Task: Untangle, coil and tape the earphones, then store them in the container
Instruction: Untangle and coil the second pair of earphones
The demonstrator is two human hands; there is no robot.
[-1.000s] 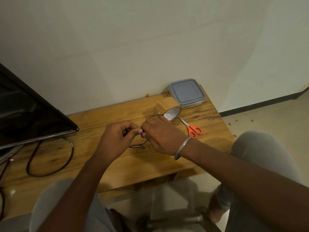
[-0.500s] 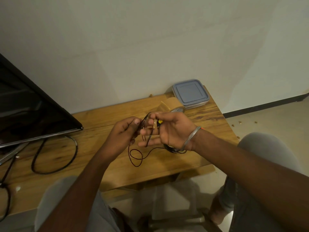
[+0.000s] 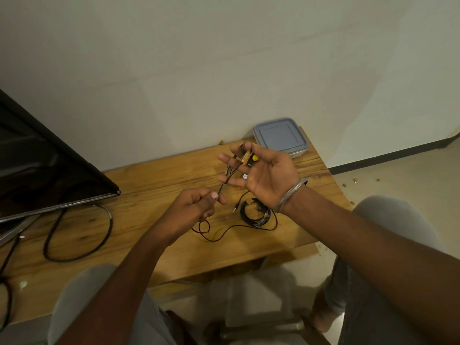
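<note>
- The left hand (image 3: pixel 196 206), nearest the camera, is curled, with thumb and forefinger pinching the black cable of the earphones (image 3: pixel 254 158) just below the right hand.
- Below that pinch, slack cable drops to the worktop (image 3: pixel 154 195) and lies there in 1 loose loop before trailing off to the right.
- Just right of the slack sits a coiled bundle (image 3: pixel 256 221) of black cable with a jack plug beside it. I cannot tell whether it belongs to the same set.
- The right hand (image 3: pixel 266 178) is raised palm-up above the worktop, fingers spread. The cable runs across them, and the thumb seems to pin the yellow-tipped earbud end at the top.
- The step in hand looks like coiling: the right fingers act as a former while the left hand feeds cable.
- The next move calls for even tension from the left pinch, drawing up the slack without snagging its loop, and wrapping turns round the spread fingers. Taping comes later.
- Farthest back, against the wall, the container (image 3: pixel 281 135) sits with its lid on, close behind the right hand.
</note>
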